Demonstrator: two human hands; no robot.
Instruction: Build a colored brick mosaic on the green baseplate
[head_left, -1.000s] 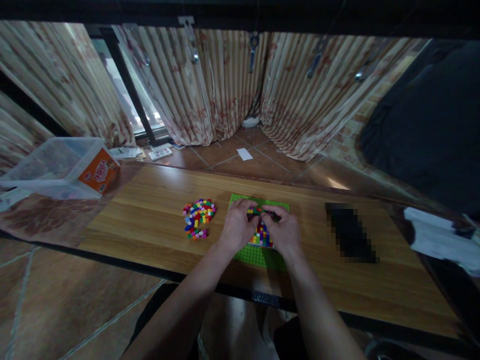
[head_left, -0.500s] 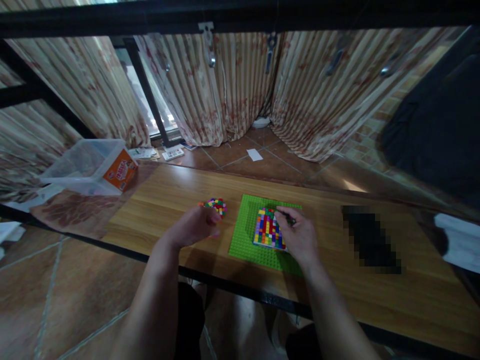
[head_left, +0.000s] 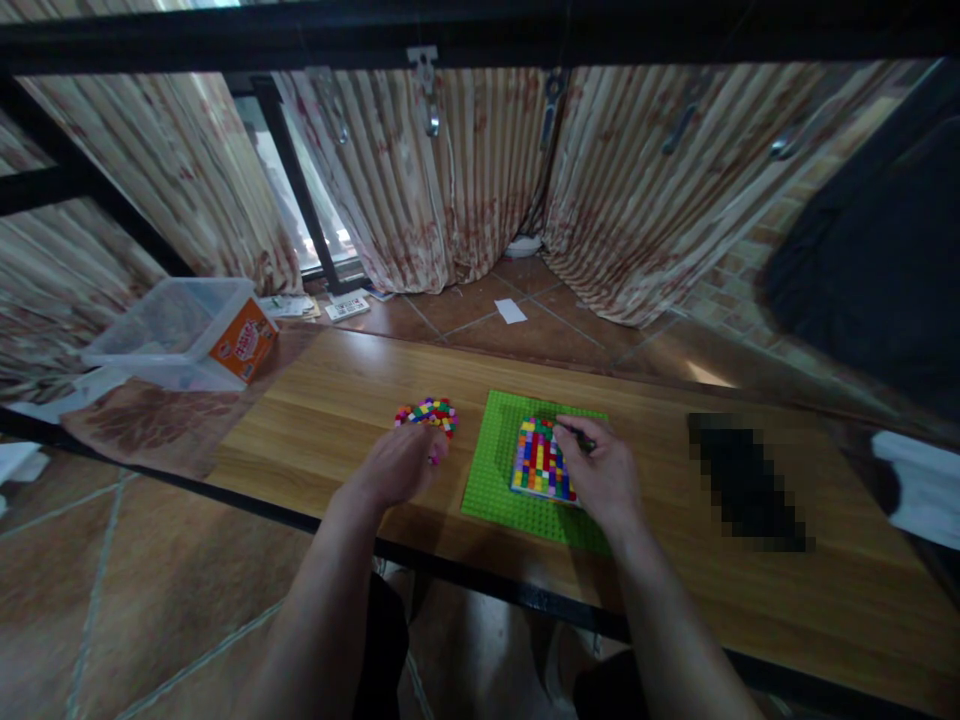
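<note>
A loose pile of small coloured toy bricks (head_left: pixel 433 408) lies on the wooden table, and my left hand (head_left: pixel 405 462) is at its near side. That hand's fingers are curled downward; a bit of pink shows by the fingertips, but whether they grip it is unclear. On a green studded baseplate (head_left: pixel 484 470) rests a rectangular block of many-coloured bricks (head_left: pixel 536 462). My right hand (head_left: pixel 604 475) is closed at the block's right side, thumb and fingers near its upper right corner. Something small and dark shows among those fingers, too blurred to name.
To the right lies a dark pixelated object (head_left: pixel 750 485) on the wooden table (head_left: pixel 315 410). A clear plastic bin (head_left: pixel 169 335) with an orange label stands beyond the table's left end. Curtains (head_left: pixel 472 180) hang behind, and papers (head_left: pixel 510 311) lie on the tiled floor.
My left hand has shifted slightly right and nearer to me, with its fingers turned down, uncovering more of the brick pile. The right hand stays at the block's upper right corner.
</note>
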